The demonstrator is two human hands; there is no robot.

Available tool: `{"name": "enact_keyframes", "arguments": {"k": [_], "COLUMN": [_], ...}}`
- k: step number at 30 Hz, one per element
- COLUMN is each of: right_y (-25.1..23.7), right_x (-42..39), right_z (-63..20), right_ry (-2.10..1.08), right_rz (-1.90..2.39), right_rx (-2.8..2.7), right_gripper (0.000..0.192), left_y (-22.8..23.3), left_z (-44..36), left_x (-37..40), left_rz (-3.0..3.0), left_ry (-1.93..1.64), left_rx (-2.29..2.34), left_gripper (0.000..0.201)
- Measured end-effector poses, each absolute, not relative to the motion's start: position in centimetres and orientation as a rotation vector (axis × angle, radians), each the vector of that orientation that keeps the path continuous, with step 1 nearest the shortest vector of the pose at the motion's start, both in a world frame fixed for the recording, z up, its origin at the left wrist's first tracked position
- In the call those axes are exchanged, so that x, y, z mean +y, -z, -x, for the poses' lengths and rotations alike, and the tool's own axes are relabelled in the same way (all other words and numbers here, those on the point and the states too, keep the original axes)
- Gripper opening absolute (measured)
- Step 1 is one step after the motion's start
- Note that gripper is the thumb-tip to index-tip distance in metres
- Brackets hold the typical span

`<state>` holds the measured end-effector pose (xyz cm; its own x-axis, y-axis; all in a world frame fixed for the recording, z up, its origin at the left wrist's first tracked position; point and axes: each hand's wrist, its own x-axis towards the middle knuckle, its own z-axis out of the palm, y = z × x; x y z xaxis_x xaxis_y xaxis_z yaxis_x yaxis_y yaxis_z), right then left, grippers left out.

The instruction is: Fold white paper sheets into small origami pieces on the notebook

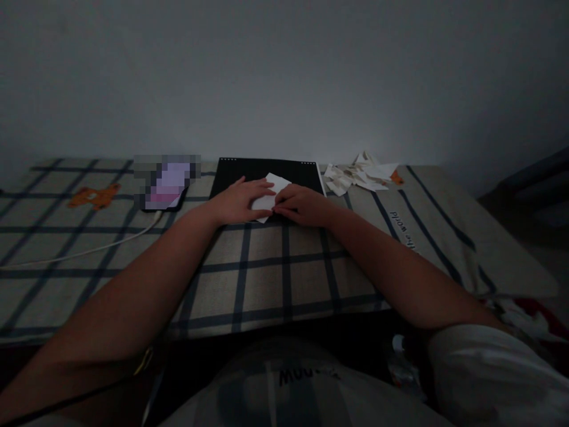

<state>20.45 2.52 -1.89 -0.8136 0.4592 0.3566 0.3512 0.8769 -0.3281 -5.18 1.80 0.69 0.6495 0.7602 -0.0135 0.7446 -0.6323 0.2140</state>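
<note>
A small white piece of paper [272, 188] lies on a black pad [249, 170] at the far side of a checked cloth surface. My left hand [240, 200] lies flat on the paper's left part, fingers stretched over it. My right hand [302, 204] presses the paper's right edge with its fingertips. Both hands touch the paper and nearly meet at its middle. The scene is dim.
A pile of crumpled and folded paper scraps [358, 173] lies to the right of the pad. A phone [166, 187] with a white cable [89, 249] lies to the left. The checked cloth [275, 267] covers the surface, and a plain wall stands behind it.
</note>
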Motion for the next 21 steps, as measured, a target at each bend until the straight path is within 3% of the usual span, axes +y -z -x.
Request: {"name": "enact_keyframes", "arguments": {"k": [21], "right_y": [2.7], "right_x": [5.7], "right_z": [-22.1], "right_ry": [-0.173], "right_rz": [1.05], "right_rx": [-2.481], "right_gripper": [0.034], "left_y": [-0.6], "left_z": [5.2], "left_x": [1.9], "left_rz": [-2.663], "left_ry": [-0.097], "left_rx": [1.241], "left_gripper": [0.069]}}
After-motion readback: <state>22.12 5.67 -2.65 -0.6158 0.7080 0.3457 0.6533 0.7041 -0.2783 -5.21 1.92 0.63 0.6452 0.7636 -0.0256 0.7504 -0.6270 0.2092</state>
